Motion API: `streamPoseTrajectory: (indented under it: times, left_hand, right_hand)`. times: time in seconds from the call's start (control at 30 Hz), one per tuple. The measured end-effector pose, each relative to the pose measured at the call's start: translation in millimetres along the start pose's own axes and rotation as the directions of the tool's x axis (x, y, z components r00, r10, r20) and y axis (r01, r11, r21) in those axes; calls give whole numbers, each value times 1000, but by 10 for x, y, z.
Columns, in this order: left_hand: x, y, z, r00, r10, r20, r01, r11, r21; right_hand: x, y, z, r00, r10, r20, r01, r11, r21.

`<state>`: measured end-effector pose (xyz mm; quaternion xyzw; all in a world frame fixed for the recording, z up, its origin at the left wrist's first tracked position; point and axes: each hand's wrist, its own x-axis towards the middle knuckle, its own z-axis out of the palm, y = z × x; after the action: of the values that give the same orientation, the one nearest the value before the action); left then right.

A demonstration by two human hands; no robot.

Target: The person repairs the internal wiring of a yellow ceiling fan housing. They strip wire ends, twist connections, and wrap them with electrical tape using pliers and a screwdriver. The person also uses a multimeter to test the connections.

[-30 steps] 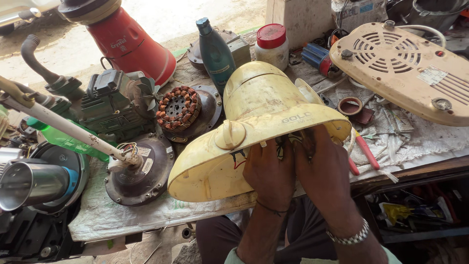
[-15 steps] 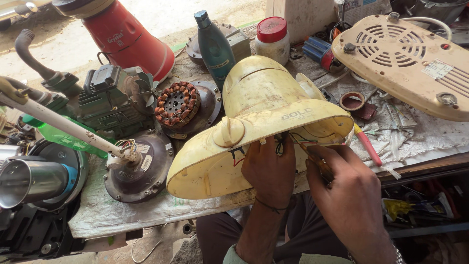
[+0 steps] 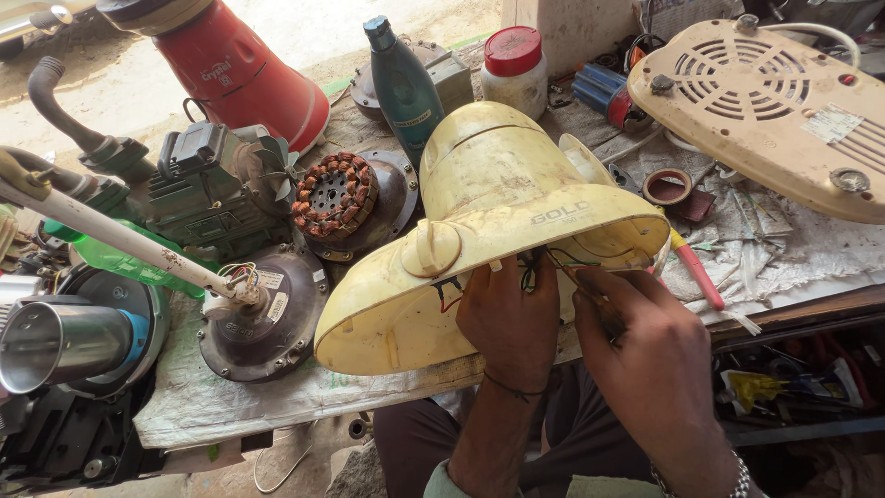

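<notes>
A large yellowed plastic appliance housing (image 3: 489,231), domed at the far end and with a round knob on its near face, lies tilted on the cloth-covered workbench (image 3: 230,397), its open underside turned toward the person. The left hand (image 3: 509,318) presses against the housing's lower rim, fingers curled into the opening among thin black and red wires (image 3: 535,267). The right hand (image 3: 645,355), just right of the left, pinches something small at the same rim; what it holds cannot be told. Behind the housing stands a dark teal bottle (image 3: 401,83). Left of the housing sits a copper-wound motor stator (image 3: 334,195). Right of it lies a pink-handled tool (image 3: 696,272).
</notes>
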<state>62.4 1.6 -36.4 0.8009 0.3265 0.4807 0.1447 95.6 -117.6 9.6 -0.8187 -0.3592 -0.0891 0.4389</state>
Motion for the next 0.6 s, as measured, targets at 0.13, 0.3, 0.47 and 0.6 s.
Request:
streamPoseTrajectory:
  times: [0.13, 0.3, 0.47, 0.6]
  left_hand:
    - [-2, 11, -11, 998, 46, -48, -47, 999, -20]
    - [8, 14, -22, 1000, 2, -2, -2, 1000, -8]
    - [18, 18, -59, 999, 41, -19, -42, 998, -55]
    - [33, 14, -131, 998, 55, 4, -54, 995, -88]
  right_hand:
    - [6, -10, -5, 1000, -8, -1, 8, 1000, -30]
    - [52, 0, 48, 999, 13, 30, -12, 999, -39]
    - [48, 24, 76, 999, 17, 32, -15, 998, -67]
    - [67, 51, 132, 1000, -18, 6, 19, 996, -84]
